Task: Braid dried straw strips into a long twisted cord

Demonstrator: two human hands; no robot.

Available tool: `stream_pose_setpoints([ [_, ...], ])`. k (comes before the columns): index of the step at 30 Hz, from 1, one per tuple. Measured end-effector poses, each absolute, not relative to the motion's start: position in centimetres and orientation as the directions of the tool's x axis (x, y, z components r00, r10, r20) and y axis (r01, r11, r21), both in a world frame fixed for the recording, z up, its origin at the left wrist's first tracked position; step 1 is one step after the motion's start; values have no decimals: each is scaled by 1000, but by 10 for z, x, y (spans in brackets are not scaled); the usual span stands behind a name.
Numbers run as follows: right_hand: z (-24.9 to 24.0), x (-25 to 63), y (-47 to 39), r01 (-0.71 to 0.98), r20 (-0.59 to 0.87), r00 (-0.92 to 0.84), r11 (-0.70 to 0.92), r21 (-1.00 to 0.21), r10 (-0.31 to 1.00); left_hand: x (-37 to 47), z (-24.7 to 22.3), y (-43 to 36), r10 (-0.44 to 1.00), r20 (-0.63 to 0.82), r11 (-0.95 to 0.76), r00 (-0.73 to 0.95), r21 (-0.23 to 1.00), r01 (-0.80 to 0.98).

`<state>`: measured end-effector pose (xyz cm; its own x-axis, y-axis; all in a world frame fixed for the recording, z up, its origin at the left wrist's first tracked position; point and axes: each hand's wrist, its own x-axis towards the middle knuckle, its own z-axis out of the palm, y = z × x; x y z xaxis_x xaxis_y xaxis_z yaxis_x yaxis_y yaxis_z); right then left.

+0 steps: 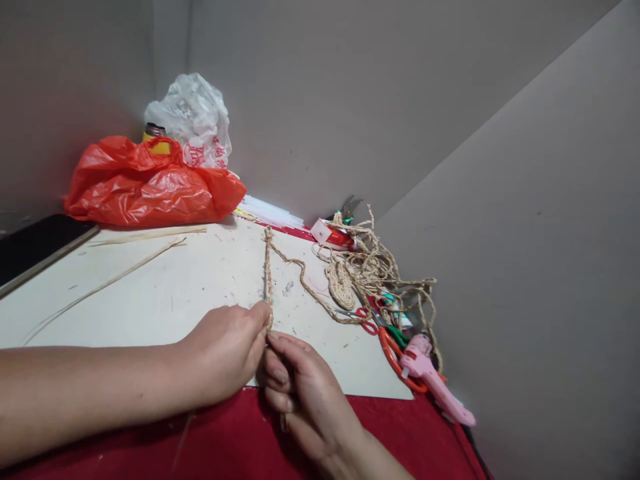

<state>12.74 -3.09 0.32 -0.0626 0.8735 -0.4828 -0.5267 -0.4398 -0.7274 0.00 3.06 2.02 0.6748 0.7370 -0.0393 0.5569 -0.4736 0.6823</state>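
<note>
A thin braided straw cord (268, 267) runs down the middle of the white board (320, 360) toward my hands. My left hand (227, 347) is closed round its near part, fingers mostly hidden from view. Just below and to the right, my right hand (305, 393) pinches the cord's near end between thumb and forefinger, the other fingers curled in. A short bit of straw shows under the curled fingers. From the cord's far end, a strand trails right to a tangled heap of braided cord (373, 263). Beside the heap lies a flat, coiled oval of braid (341, 283).
Scissors with red handles (367, 321), orange-handled scissors (395, 357) and a pink glue gun (437, 380) lie at the right edge. Loose straws (117, 277) rest at left. A red plastic bag (155, 190) and white glue sticks (273, 210) sit at the back, near grey walls.
</note>
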Motion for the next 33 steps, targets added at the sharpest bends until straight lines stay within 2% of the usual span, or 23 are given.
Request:
stream_pose_setpoints([
  [5,0,121,-30,-547,-456,-21,-392,-740,890,0,22,26,698,-98,-520,709,611,596],
  [8,-1,118,-30,-538,-459,-22,-397,-743,888,1,22,24,698,-104,-517,709,612,599],
  [17,-3,120,-36,-509,-455,7,-389,-768,890,4,20,18,768,-125,-307,628,788,533],
  [22,-7,125,-35,-501,-473,8,-406,-764,881,-1,18,14,683,-69,-462,727,731,503],
  [27,-8,135,-36,-510,-450,-51,-411,-756,892,-6,35,26,648,-124,-492,751,685,537],
  [31,-5,144,-36,-499,-439,-119,-436,-749,891,-3,32,42,714,-48,-415,699,775,477],
  [33,-2,149,-34,-475,-439,-151,-454,-753,886,1,22,46,704,-107,-271,702,874,404],
])
